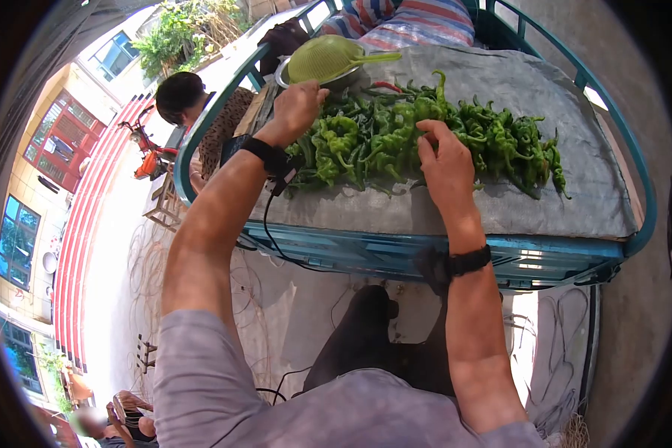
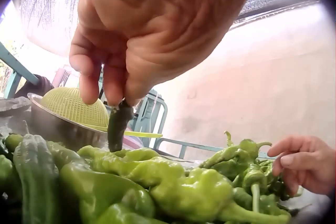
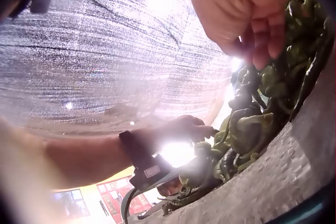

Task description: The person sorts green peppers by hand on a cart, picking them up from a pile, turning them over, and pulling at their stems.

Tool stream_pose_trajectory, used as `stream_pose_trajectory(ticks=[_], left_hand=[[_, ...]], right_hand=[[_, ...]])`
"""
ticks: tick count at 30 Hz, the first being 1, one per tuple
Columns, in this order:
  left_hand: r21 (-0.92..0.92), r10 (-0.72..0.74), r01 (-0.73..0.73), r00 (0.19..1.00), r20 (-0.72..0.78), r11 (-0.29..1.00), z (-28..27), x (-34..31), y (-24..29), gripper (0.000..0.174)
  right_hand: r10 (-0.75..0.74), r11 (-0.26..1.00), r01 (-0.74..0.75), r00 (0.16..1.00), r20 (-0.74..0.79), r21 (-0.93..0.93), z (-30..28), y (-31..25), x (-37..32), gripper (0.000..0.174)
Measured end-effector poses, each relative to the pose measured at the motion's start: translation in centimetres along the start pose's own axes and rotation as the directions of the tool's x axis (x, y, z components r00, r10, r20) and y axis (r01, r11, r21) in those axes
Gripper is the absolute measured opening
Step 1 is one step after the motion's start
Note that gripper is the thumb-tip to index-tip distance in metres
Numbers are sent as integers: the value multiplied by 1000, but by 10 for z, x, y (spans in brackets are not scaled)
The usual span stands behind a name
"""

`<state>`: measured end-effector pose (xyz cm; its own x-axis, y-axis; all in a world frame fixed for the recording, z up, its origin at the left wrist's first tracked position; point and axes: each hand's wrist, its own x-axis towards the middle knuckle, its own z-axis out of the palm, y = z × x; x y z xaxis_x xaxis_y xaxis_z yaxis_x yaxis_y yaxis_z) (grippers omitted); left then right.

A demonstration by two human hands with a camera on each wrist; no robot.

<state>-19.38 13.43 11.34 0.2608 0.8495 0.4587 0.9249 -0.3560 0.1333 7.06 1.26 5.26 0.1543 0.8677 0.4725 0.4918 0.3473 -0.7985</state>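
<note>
A long heap of green peppers (image 1: 403,131) lies across a grey cloth (image 1: 567,104) on a cart bed. Above the heap's left end, my left hand (image 1: 299,112) pinches a small dark green pepper (image 2: 119,127) between thumb and fingertips, and it hangs downward in the left wrist view. My right hand (image 1: 449,163) hovers over the near middle of the heap, its fingers loosely bent and nothing seen between them. Just beyond the left hand, a yellow-green strainer (image 1: 325,58) sits in a metal bowl (image 2: 65,124). One red pepper (image 1: 387,86) shows at the heap's far edge.
Blue metal rails (image 1: 612,119) border the cart bed. A striped bag (image 1: 425,26) lies at the far end. To the left, another person (image 1: 183,101) is beside the cart. A black cable (image 1: 272,231) runs down from my left wrist over the cart's near edge.
</note>
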Motion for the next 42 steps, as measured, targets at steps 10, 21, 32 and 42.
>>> stream_pose_trajectory(ticks=[10,21,32,42], left_hand=[[3,139,-142,964,-226,990,-26,-37,87,30],[87,417,-427,902,113,900,-28,-67,148,32],[-469,931,-833,360,-60,292,-93,-124,244,10],[-197,906,-921,-374,198,-337,-208,-159,308,45]], right_hand=[[27,996,-10,982,-187,90,-1,2,2,22],[69,991,-46,980,-185,126,-13,4,2,23],[30,997,-14,978,-209,77,-11,13,2,23],[89,990,-71,984,-152,123,-21,-5,-4,25]])
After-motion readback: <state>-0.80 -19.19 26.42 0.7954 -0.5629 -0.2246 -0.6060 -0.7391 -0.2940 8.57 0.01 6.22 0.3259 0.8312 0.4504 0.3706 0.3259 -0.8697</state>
